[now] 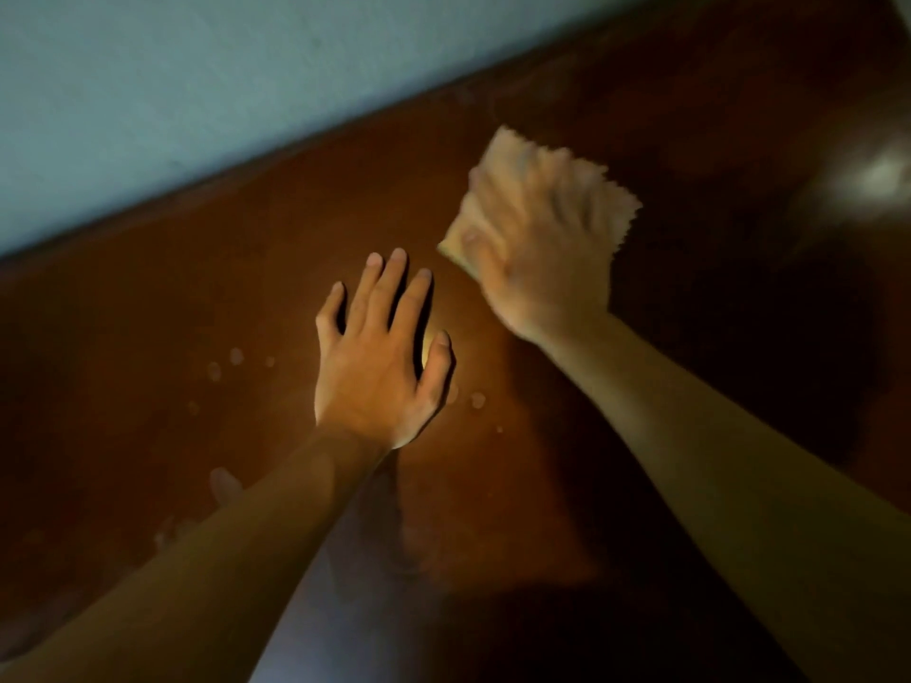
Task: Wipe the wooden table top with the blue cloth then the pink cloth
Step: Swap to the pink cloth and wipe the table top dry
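Right hand (535,248), fingers blurred but pressing the pink cloth (599,189), is wiping the worktop (246,298) upper right, left hand (379,357) splaying fingers flat; next likely the spots (224,364) at centre left.

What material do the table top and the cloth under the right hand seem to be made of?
Table top: it looks like dark reddish-brown wood with a glossy varnish, since lamp glare reflects on it and pale spots show on the surface.
Cloth: probably a soft pale pink fabric, perhaps microfibre. Its edge looks zigzag-cut, and it lies flat under the right hand. Motion blur hides the weave.
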A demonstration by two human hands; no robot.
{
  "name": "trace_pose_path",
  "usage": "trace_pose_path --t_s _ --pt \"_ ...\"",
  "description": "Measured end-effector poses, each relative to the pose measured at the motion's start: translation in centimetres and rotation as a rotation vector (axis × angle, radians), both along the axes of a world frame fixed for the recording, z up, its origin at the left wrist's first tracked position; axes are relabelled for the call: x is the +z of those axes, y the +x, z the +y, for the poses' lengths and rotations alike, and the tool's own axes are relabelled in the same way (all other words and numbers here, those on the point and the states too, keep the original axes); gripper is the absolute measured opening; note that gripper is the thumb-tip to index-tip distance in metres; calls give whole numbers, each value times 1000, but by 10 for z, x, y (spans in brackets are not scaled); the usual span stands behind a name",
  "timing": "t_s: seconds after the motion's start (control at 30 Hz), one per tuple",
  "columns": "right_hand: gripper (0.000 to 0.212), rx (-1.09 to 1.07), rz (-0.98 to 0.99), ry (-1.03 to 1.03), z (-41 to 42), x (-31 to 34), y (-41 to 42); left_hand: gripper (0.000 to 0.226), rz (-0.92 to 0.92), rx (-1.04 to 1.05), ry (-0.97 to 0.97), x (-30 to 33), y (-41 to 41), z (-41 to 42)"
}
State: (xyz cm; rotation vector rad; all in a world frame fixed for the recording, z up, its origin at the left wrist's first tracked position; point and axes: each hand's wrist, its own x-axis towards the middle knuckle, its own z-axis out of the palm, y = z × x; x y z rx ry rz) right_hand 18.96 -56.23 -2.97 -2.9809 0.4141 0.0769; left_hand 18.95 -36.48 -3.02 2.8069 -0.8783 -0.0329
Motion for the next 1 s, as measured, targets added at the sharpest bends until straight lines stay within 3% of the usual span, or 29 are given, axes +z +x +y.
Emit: trace_pose_path --t_s 0.1,0.23,0.47,0.73,0.83,1.0 --pt "57 59 -61 35 34 -1 0 56 4 1 0 -1 0 1" --pt "61 104 -16 -30 11 -2 4 55 9 5 -13 -1 1 1" --pt "62 -180 -5 -27 -30 -2 39 56 34 -4 -26 2 2 1" --pt "59 85 -57 -57 50 -2 58 62 105 -21 -45 6 3 3" --pt "60 120 -36 -128 19 -2 58 60 103 -14 -46 8 3 3" --pt "68 -120 -2 -55 -68 3 63 58 87 -16 -52 6 3 3"
